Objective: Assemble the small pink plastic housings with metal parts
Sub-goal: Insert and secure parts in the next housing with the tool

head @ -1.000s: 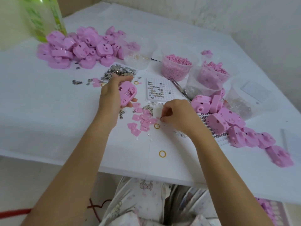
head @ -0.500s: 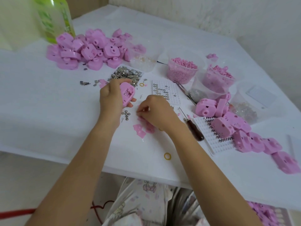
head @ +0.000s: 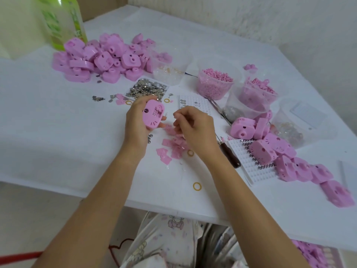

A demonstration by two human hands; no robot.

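The left hand (head: 137, 122) gripped a pink housing (head: 153, 115) over the middle of the table (head: 58, 132). The right hand (head: 195, 129) curled beside it; I couldn't tell around what. Near the far edge, a cup (head: 215, 88) held tiny pink bits.

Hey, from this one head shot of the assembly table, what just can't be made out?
All in the head view:
1. Whether the right hand pinches a part: its curled fingers hide it.
2. Metal pieces inside the pink housing gripped by the left hand: too small, blurred.
3. The green bottle: top cut off by the frame edge.
4. Contents of the clear tub at far right: blurred.
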